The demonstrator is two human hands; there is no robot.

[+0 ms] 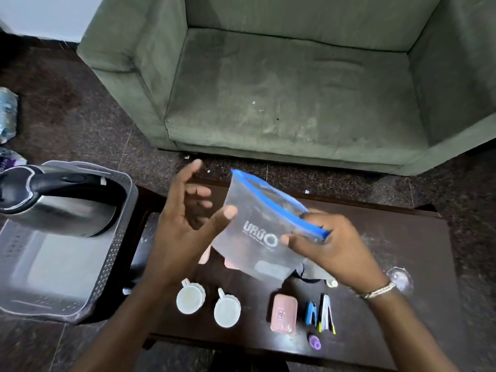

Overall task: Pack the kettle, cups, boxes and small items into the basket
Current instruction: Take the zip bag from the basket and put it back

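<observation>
Holding a clear zip pouch (257, 232) with a blue seal strip up off the table (402, 251), we have our right hand (330, 245) closed on its right end, fingers over the seal and thumb on the front face near the printed logo. Our left hand (188, 210) is open, palm turned inward and fingers spread; only its thumb tip appears to touch the pouch's left edge, so the right hand is bearing the weight. We judge the pouch is raised and tilted like this so its mouth can be pulled open for the loose bits.

Left of our left hand sits the grey basket (118, 251), with the steel kettle (53, 205) already lying on its side in the far end, handle up, leaving the near floor of the basket free for whatever follows.

Below our hands, on the near part of the table, two white cups (208, 304) stand mouth up side by side, handles pointing away from us. Beneath our right wrist lie the small items in a row: a pink case (284, 312), a blue clip (311, 314), a bundle of pens (326, 315) and a small purple piece (314, 341), near one another. A dark cord peeks out just under the pouch; what it belongs to is hidden.

Most of the packing, by our reckoning, is not yet done.
</observation>
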